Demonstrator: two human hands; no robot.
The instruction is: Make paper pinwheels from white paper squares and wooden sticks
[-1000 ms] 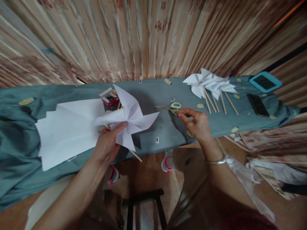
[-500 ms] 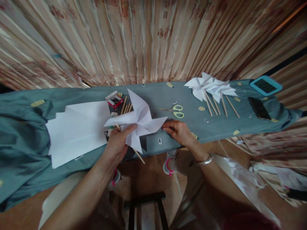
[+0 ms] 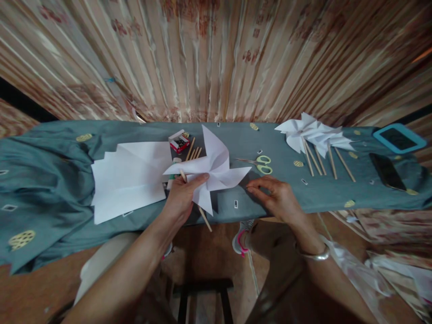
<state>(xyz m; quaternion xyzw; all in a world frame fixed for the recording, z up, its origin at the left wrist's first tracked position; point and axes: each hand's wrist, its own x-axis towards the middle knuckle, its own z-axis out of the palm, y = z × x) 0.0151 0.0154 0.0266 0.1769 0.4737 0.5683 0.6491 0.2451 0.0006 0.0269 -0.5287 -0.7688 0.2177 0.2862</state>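
Note:
My left hand [image 3: 184, 193] grips a white paper pinwheel [image 3: 218, 164], its thumb pressed near the centre. A wooden stick [image 3: 204, 219] runs slantwise behind the paper, held in the same hand. Just right of the pinwheel's right blade, apart from it, my right hand [image 3: 275, 195] is closed in a pinch. Something small and dark may be between its fingertips; I cannot make out what. Green-handled scissors [image 3: 259, 164] lie beyond the right hand. Behind my left hand, several wooden sticks [image 3: 195, 153] and a small red-and-white box [image 3: 179, 143] rest on the cloth, with a bottle partly hidden.
White paper sheets [image 3: 131, 180] are stacked on the left of the cloth-covered table [image 3: 232, 139]. Several finished pinwheels [image 3: 312, 130] lie at the right, near a phone [image 3: 386, 171] and a blue-framed device [image 3: 400, 138]. A curtain [image 3: 209, 67] hangs behind the table.
The view has shifted, so the table's things appear further right. My right hand has drawn a little away from the blade tip. The left hand keeps its hold on the pinwheel.

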